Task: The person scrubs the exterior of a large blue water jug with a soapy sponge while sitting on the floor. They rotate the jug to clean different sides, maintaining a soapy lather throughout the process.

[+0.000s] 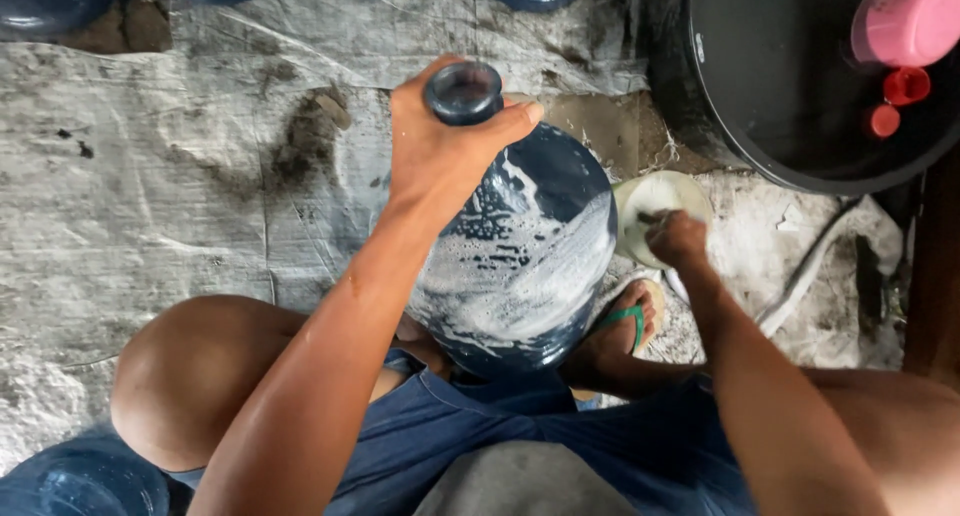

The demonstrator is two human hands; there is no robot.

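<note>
1. Nearest, the person squats with the big blue water jug (520, 266) between the knees, upright on the grey tarp (150, 176), its shoulder and side streaked with white suds.
2. The jug looks like stiff plastic, bulky, and slick with soap; the narrow neck seems the surest place to hold it, since the wet body would likely slide under a palm.
3. The left hand (440, 146) is wrapped around that neck, fingers curled closed just under the open mouth, thumb on the right side.
4. The right hand (678, 238) is apart from the jug, just to its right, fingers bunched closed in a small pale bowl (660, 191); what it pinches is unclear.
5. Farther right stands a black tub (790, 86).
</note>
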